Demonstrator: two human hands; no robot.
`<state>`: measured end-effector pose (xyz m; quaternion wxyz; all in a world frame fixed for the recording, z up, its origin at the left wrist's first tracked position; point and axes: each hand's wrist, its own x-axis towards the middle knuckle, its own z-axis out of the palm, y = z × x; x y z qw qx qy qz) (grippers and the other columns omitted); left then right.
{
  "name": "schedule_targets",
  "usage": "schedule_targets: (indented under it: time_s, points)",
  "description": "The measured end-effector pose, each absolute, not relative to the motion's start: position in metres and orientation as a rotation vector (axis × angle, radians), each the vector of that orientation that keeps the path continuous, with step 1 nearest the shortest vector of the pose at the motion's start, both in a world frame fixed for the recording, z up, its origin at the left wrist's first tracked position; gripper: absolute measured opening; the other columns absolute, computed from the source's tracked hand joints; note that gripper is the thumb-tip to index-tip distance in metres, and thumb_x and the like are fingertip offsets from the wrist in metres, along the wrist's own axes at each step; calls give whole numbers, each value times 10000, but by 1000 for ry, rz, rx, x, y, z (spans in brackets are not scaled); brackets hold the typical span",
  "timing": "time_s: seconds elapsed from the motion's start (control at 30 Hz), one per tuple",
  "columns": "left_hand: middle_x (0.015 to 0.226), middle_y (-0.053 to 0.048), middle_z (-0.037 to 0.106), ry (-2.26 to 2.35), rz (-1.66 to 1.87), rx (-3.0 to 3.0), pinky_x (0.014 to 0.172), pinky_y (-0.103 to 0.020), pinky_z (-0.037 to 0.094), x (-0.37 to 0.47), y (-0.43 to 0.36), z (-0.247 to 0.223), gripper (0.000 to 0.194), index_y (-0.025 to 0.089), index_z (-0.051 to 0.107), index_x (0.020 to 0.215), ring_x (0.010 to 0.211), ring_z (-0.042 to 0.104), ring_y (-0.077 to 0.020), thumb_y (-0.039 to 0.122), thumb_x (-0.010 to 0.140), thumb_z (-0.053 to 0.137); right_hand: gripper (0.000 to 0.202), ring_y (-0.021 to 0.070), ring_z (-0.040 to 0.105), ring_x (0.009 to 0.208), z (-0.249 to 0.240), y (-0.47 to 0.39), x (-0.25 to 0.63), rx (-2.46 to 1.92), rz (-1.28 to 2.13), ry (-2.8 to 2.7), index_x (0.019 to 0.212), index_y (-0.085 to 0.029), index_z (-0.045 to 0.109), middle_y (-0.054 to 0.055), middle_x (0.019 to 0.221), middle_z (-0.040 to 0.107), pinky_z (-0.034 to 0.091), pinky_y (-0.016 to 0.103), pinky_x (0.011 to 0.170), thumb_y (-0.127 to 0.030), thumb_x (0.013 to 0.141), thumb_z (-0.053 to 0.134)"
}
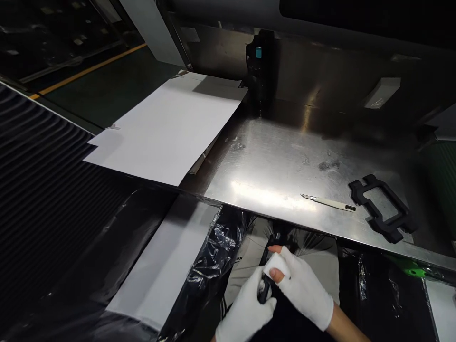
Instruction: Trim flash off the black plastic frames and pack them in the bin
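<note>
Above my lap, my left hand (251,304) in a white glove is closed around a narrow black part (264,292). Most of that part is hidden by the hands, so its full shape does not show. My right hand (302,287), in a white glove with the thumb and a fingertip bare, pinches a small white block (276,266) that looks like a sponge or folded cloth. The block is close against the black part; whether they touch I cannot tell. On the metal table lie a craft knife (329,203) with its blade pointing left and a black frame-shaped part (384,209).
White sheets (167,128) cover the table's left side and overhang its front edge. A dark device with a small blue screen (259,52) stands at the back wall. Black plastic-wrapped surfaces (210,251) flank my legs. The metal table's (270,161) front edge lies beyond my hands.
</note>
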<state>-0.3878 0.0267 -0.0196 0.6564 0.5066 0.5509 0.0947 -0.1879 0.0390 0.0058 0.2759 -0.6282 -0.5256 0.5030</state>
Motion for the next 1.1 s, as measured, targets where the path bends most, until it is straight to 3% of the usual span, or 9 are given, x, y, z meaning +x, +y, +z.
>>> schedule_targets:
  time_s: [0.13,0.2,0.3,0.47,0.67,0.8,0.93,1.1]
  points:
    - [1042,-25,725,1257,191,1136,984,-364,539,-384,30,-21,503,218,608,1225,1018,670,-234,109,738,668,519,234,750,846,5,32,-180,-1817,1166,-1219,1450,-235,678,43,992,803,600,319,749,-569,1064,582]
    - [1082,-50,736,1227,219,1138,970,-369,548,-383,30,-22,494,209,610,1230,1032,684,-246,122,749,680,514,223,751,820,7,26,-182,-1736,1280,-1286,1450,-242,675,33,986,809,592,298,720,-568,1061,590]
    - [1132,-80,744,1130,315,1161,996,-386,560,-383,29,-25,387,208,620,1194,1068,707,-266,196,816,706,424,221,776,855,8,16,-192,-1525,1458,-1590,1399,-277,707,18,1044,830,618,296,789,-461,1025,627]
    - [1098,-57,731,1222,336,1211,1023,-368,553,-382,31,-21,282,230,602,1115,1081,713,-257,169,844,653,444,295,802,1054,6,17,-203,-1781,1093,-1700,1458,-291,688,78,1291,810,651,382,910,-408,1051,557]
    - [1076,-55,750,1189,382,1113,951,-354,568,-385,34,-15,313,232,616,1132,1039,711,-265,237,833,709,419,285,801,944,14,27,-203,-1572,1529,-1698,1382,-270,690,40,1096,830,632,377,852,-470,1023,604]
    - [1034,-48,733,1232,349,1156,934,-370,550,-387,36,-14,293,223,606,1089,985,686,-244,155,809,657,434,304,797,1065,16,31,-205,-1740,1265,-1682,1423,-271,674,84,1303,805,614,412,939,-408,1028,559]
    - [1007,-41,721,1205,385,1132,893,-384,557,-387,37,-12,266,222,622,1080,966,680,-256,225,820,683,345,236,783,858,19,33,-206,-1554,1477,-1677,1329,-288,692,10,1019,829,600,335,809,-433,1031,596]
    - [1021,-58,733,1254,399,1149,960,-409,568,-386,39,-9,265,238,633,1049,1021,705,-308,182,791,659,386,287,795,1034,18,37,-208,-1723,1160,-1802,1384,-261,691,71,1210,816,613,376,881,-338,1033,551]
